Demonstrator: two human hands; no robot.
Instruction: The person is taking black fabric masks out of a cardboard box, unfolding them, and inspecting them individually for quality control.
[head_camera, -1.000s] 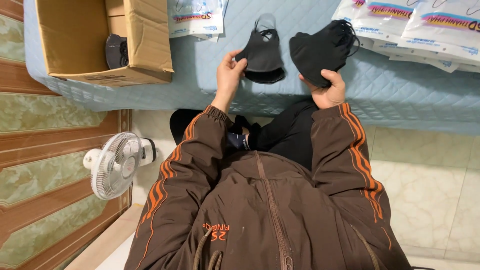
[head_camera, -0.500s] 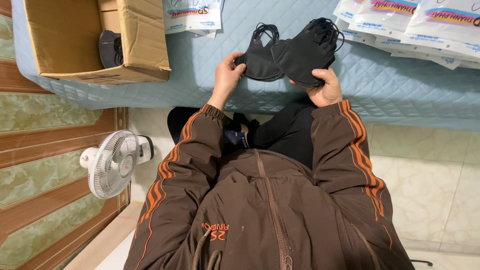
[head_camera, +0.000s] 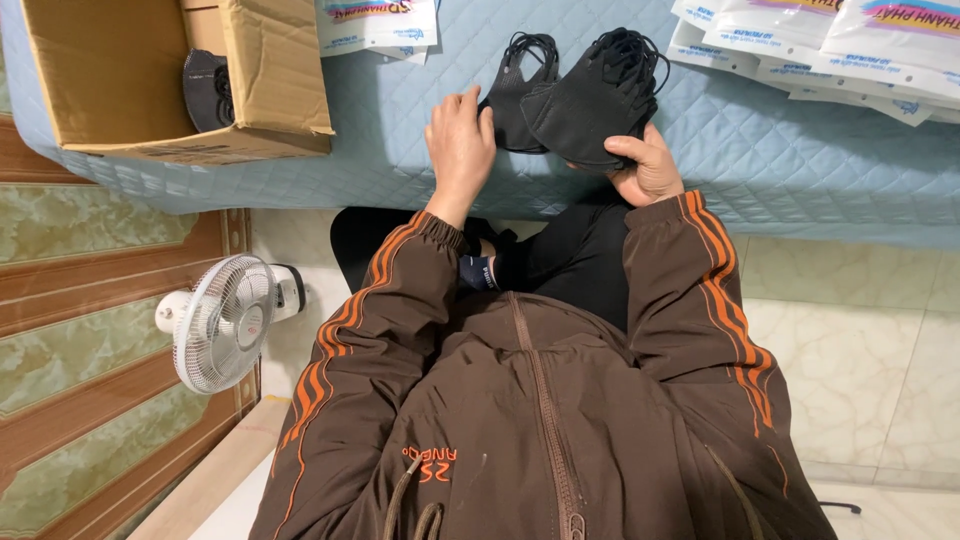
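Head view shows the right hand (head_camera: 648, 165) clenched around a thick stack of black masks (head_camera: 590, 100), thumb on top and fingers hidden below, holding it just above the near edge of the blue quilted table cover (head_camera: 800, 150). The left hand (head_camera: 460, 140) lies beside a smaller bunch of masks (head_camera: 515, 85) on the cover, fingertips touching its near side; whether it pinches a mask or only rests there cannot be told. The two bunches overlap, and their ear loops (head_camera: 650, 55) stick out in a tangle at the far side. That is the likely trouble: a loop from one bunch may snag on the other, so lifting one mask drags several along. The stack hangs close to the table edge, so a loosened thumb could let masks slide off to the tiled floor (head_camera: 850, 330). The white packets (head_camera: 820, 40) lie near, at the right, and a wide sweep could push them. The cardboard box (head_camera: 150, 80), with one dark mask inside, stands well apart at the left.
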